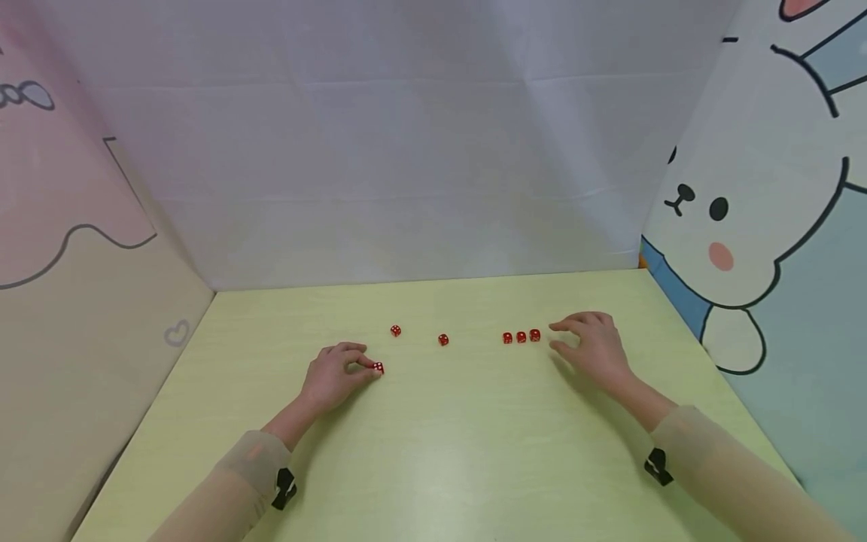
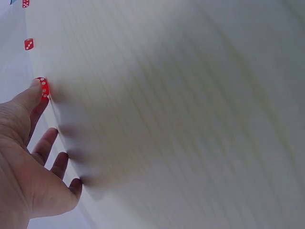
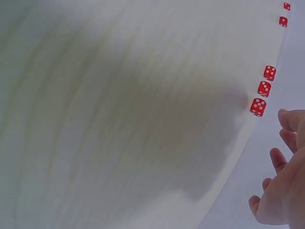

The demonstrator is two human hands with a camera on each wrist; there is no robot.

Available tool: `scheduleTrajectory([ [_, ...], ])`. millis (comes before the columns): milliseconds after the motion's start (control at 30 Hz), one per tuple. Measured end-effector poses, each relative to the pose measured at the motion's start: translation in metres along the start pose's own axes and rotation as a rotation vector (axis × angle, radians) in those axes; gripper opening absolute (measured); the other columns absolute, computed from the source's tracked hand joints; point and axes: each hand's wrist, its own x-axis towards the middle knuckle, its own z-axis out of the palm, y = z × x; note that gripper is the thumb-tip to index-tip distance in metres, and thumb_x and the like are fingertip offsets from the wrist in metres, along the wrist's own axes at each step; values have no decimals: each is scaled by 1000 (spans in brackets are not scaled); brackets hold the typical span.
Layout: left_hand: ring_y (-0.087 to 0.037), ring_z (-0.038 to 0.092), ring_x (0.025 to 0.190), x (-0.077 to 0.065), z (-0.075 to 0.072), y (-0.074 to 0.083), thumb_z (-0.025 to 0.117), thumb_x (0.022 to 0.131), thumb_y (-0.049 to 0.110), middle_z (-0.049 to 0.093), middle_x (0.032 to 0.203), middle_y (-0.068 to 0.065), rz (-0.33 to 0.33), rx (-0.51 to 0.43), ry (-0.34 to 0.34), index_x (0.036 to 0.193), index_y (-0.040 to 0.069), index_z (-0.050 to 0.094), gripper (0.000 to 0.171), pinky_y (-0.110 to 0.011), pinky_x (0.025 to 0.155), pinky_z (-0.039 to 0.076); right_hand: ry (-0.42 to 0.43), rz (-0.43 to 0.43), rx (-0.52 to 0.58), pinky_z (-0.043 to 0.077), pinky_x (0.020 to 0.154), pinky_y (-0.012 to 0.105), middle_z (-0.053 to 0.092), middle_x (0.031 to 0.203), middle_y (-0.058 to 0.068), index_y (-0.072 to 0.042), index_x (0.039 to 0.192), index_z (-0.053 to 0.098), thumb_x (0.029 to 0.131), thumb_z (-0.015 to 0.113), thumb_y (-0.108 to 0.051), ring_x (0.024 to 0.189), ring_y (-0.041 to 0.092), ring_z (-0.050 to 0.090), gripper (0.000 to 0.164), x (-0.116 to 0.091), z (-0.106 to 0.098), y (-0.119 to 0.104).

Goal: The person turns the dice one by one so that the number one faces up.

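My left hand (image 1: pixel 336 376) pinches a red die (image 1: pixel 378 367) with white pips between thumb and index finger, low over the table. In the left wrist view the same die (image 2: pixel 44 88) shows at the fingertips, with the other fingers spread behind it. Just right of a row of three red dice (image 1: pixel 521 337), my right hand (image 1: pixel 596 350) holds its thumb and fingers apart, touching none of them. The right wrist view shows the nearest die (image 3: pixel 258 107) of that row a short gap from the fingertips. Two single dice, one farther back (image 1: pixel 396 330) and one nearer the middle (image 1: pixel 443 339), lie between the hands.
The pale yellow table (image 1: pixel 433 452) ends at a white cloth backdrop (image 1: pixel 406 150). Printed panels stand at both sides, the right one with a cartoon animal (image 1: pixel 738 188). A black clip-like piece (image 1: pixel 284 488) hangs at the left sleeve, and another (image 1: pixel 658 467) at the right.
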Motion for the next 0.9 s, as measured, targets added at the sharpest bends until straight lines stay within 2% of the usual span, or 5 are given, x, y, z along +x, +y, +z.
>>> scheduleTrajectory([
  [567,-46,45,133,1,4,-5,77,92,42,60,140,-7,-4,-6,3,101,22,79,22,-67,107,32,-13,-43,21,40,101,60,66,120,18,-6,116,77,92,78,-18,120,42,47,27,-20,5,-16],
  [900,-46,44,134,0,3,-3,77,92,41,60,140,-7,-9,-17,2,101,21,79,22,-67,107,32,-1,-127,-13,46,94,55,69,111,12,-9,111,79,88,82,-17,110,37,53,25,-30,16,-25],
])
